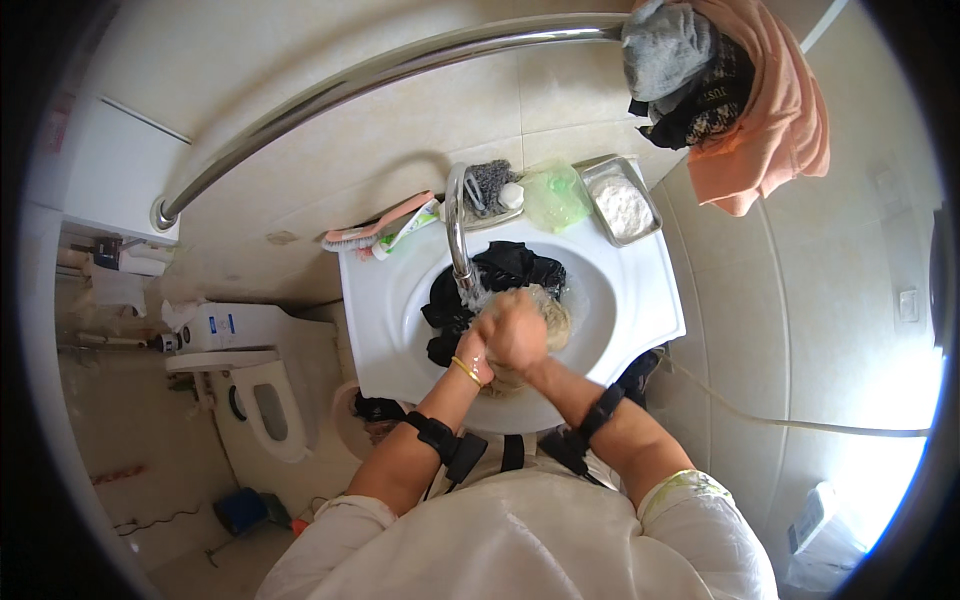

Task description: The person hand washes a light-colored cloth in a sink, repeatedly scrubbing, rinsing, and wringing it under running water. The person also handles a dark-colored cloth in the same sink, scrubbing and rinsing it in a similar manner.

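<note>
Over the white washbasin (pixel 640 305), my left hand (pixel 474 352) and my right hand (pixel 515 330) are pressed together, fingers closed on a wet beige cloth (pixel 554 326). Part of the cloth bulges out past my right hand, and more of it hangs below my wrists. The left hand's fingers are partly hidden by the right, and both are slightly blurred. Water runs from the chrome faucet (pixel 456 225) beside my hands. Wet black fabric (pixel 512 264) lies bunched in the bowl, behind and left of the cloth.
On the basin's back ledge are a pink-handled brush (pixel 385 222), a tube (pixel 408 232), a grey scrubber (pixel 490 185), a green plastic bag (pixel 556 195) and a metal tray of white powder (pixel 624 205). A chrome rail (pixel 380 75) holds clothes (pixel 765 130). A toilet (pixel 265 405) stands left.
</note>
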A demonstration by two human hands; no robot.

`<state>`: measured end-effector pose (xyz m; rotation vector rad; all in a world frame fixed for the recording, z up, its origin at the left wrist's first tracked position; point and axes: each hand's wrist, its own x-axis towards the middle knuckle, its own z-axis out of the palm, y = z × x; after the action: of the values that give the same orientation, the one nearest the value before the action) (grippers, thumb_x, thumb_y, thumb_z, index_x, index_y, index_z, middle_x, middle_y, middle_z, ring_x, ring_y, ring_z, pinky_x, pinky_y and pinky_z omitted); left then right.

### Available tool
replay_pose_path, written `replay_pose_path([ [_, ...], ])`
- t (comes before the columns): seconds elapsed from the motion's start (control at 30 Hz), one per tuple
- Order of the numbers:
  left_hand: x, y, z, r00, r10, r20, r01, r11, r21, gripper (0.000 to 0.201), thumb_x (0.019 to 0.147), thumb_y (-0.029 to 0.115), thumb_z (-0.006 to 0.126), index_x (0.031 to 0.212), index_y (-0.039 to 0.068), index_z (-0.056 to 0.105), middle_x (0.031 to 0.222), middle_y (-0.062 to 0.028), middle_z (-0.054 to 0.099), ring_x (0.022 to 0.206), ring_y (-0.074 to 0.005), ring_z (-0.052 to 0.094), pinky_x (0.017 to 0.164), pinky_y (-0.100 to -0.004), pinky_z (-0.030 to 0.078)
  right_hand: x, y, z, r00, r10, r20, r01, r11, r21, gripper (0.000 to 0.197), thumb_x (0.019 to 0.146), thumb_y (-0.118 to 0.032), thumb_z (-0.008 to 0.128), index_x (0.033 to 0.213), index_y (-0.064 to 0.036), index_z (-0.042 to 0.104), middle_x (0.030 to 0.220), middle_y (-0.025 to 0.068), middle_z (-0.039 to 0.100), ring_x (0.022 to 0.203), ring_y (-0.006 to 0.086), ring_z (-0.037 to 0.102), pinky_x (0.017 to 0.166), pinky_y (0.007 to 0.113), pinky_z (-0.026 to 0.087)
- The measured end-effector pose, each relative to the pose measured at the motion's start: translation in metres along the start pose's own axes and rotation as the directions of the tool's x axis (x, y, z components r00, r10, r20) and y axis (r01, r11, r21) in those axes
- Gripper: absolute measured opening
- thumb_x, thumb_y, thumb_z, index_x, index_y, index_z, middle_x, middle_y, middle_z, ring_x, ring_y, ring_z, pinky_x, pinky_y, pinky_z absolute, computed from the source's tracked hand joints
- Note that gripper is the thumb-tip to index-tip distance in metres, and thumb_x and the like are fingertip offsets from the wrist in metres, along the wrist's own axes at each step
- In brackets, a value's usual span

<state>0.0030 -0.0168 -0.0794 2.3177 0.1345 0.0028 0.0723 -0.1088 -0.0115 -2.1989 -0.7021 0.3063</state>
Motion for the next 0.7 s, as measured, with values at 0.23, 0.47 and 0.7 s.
replay_pose_path([
  [0.23, -0.013, 0.028, -0.040, 0.852, -0.507, 0.133, 0.311, 0.284, -0.907, 0.056, 0.079, 0.038, 0.068, 0.117, 0.002, 0.048, 0.101, -0.0071, 0.060, 0.093, -0.0245, 0.059, 0.086, -0.0368, 0.047, 0.041, 0.039, -0.042, 0.914, 0.361, 0.185, -0.405, 0.829, 0.384, 0.023, 0.080, -0.025, 0.063, 0.086, -0.0026, 0.061, 0.084, 0.0146, 0.062, 0.072, 0.0290, 0.061, 0.069, 0.035, 0.050],
  [0.47, -0.038, 0.039, -0.040, 0.953, -0.298, -0.056, 0.302, 0.951, 0.071, 0.066, 0.060, 0.015, 0.077, 0.118, 0.008, 0.047, 0.092, -0.0091, 0.063, 0.083, -0.0221, 0.061, 0.079, -0.0347, 0.049, 0.009, -0.039, -0.144, 0.853, 0.129, 0.506, -0.514, 0.377, 0.770, 0.012, 0.085, -0.013, 0.061, 0.084, -0.0033, 0.055, 0.079, 0.0018, 0.058, 0.069, 0.0089, 0.054, 0.063, 0.024, 0.047],
  [0.7, -0.057, 0.078, -0.142, 0.854, -0.399, -0.334, -0.071, 0.546, -0.835, 0.028, 0.066, -0.006, 0.058, 0.093, 0.003, 0.058, 0.087, -0.0004, 0.059, 0.081, -0.0095, 0.055, 0.075, -0.0257, 0.046, 0.007, -0.090, -0.218, 0.927, 0.003, 0.375, -0.339, 0.434, 0.834, 0.010, 0.086, -0.013, 0.063, 0.089, -0.0061, 0.056, 0.085, -0.0021, 0.058, 0.078, 0.0055, 0.052, 0.071, 0.021, 0.044],
])
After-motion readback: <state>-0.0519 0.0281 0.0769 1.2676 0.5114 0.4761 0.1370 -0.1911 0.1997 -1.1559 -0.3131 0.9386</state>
